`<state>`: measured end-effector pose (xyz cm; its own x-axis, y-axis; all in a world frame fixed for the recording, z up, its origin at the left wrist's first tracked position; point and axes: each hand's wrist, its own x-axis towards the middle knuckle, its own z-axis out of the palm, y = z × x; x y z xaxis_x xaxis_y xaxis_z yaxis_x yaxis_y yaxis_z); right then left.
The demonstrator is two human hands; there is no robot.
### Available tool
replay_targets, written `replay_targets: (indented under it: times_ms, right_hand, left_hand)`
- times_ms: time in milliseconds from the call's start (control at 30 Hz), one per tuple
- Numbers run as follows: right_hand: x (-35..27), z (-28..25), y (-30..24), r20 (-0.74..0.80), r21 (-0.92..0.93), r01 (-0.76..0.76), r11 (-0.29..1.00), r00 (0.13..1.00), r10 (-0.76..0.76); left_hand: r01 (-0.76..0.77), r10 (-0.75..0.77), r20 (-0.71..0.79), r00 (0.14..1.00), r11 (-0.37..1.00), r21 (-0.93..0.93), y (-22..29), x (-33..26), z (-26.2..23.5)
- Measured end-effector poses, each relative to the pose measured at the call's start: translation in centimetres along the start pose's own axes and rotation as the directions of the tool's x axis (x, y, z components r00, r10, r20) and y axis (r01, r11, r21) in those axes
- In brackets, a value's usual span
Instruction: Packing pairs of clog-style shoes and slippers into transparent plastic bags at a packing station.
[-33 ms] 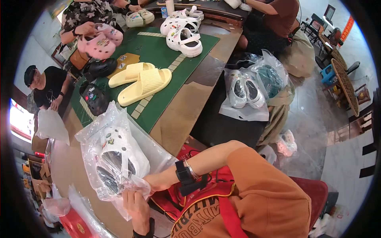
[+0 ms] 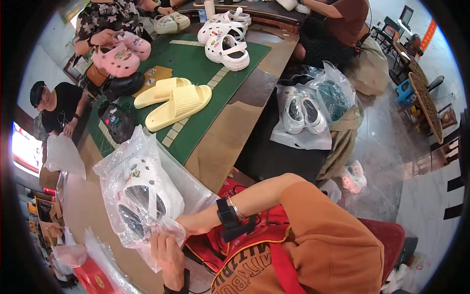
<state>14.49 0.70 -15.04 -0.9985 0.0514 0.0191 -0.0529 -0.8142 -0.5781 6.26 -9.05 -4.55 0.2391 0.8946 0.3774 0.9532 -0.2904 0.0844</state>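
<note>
A clear plastic bag [image 2: 110, 171] with a pair of white clogs [image 2: 164, 183] inside lies at the table's near edge. The clogs have dark insoles and small charms on the toes. My left hand [image 2: 167, 252] is closed on the gathered near end of the bag, fingers curled over the plastic. Right beside it, my right hand [image 2: 196, 224] grips the same bunched plastic; its fingertips are partly hidden by the film. Beyond the bag lie yellow slides [image 2: 181, 105] and a black clog [image 2: 117, 121] on a green mat [image 2: 198, 134].
White clogs [image 2: 227, 51] stand farther back. A person at the far left holds pink clogs [image 2: 117, 59]; another, in black, handles a white bag [image 2: 63, 157]. Bagged white clogs [image 2: 303, 112] rest on a dark bench to the right. Plastic bags [image 2: 105, 259] lie at lower left.
The pink clogs in the other person's hand have shifted slightly left and down. My hands stay on the bag, almost unmoved.
</note>
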Motion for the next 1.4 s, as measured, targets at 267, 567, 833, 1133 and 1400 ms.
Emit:
replay_targets:
  times_ms: [267,567,833,1133,1400]
  right_hand:
    - [-6.7,5.8,-11.4,-0.166,-0.775,0.102,0.624,0.919,-0.357]
    - [-19.5,5.9,-19.4,-0.317,-0.896,0.14,0.421,0.463,-0.828]
    - [-36.2,-2.9,-24.8,-0.406,-0.909,-0.031,0.416,-0.16,-0.9]
    - [-59.5,-20.0,-22.9,-0.592,-0.801,0.378,0.464,-0.383,-0.709]
    - [-59.8,-24.2,-19.7,-0.733,-0.67,0.588,0.453,-0.62,-0.279]
  left_hand:
    - [0.262,-0.175,-0.456,0.872,0.956,0.135,-0.8,-1.8,0.0]
    - [0.652,-0.617,0.38,0.689,0.757,0.046,-4.4,-3.6,6.4]
    - [0.609,-0.561,0.36,0.746,0.792,-0.028,-5.7,-4.8,7.2]
    - [0.67,-0.626,0.379,0.681,0.742,0.021,-4.7,-3.0,7.9]
    - [0.684,-0.651,0.376,0.66,0.727,0.058,-4.1,-2.7,7.5]
